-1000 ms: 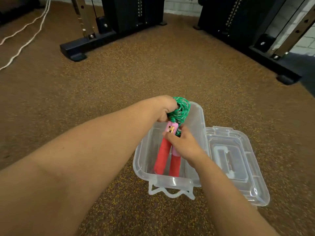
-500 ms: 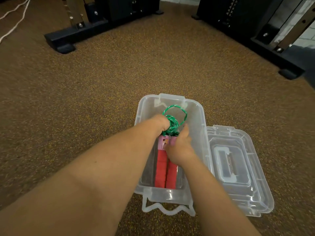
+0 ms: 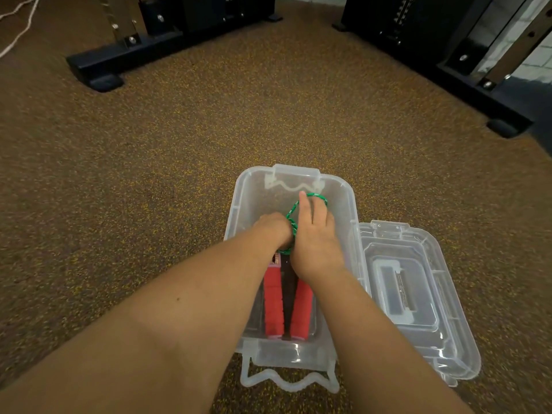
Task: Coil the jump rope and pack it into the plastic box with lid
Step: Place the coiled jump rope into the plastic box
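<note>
A clear plastic box (image 3: 239,210) stands open on the floor in front of me. The jump rope lies inside it. Its two red handles (image 3: 273,306) rest side by side on the bottom, pointing toward me. The green rope (image 3: 291,218) is bunched at the far end, with one loop sticking up. My left hand (image 3: 273,230) is down in the box, fisted on the green coil. My right hand (image 3: 315,237) lies flat over the coil with fingers stretched out, pressing on it. Most of the coil is hidden under both hands. The clear lid (image 3: 418,297) lies flat right of the box.
The floor is brown speckled rubber (image 3: 149,174). Black gym machine bases stand at the back left (image 3: 98,67) and back right (image 3: 478,94). A white cord (image 3: 18,28) runs along the floor at the far left. The box's latch flap (image 3: 286,380) hangs at its near end.
Both hands have lowered the rope from above the box down into it. The handles now lie flat on the bottom. My right hand let go of the handles and moved forward onto the coil.
</note>
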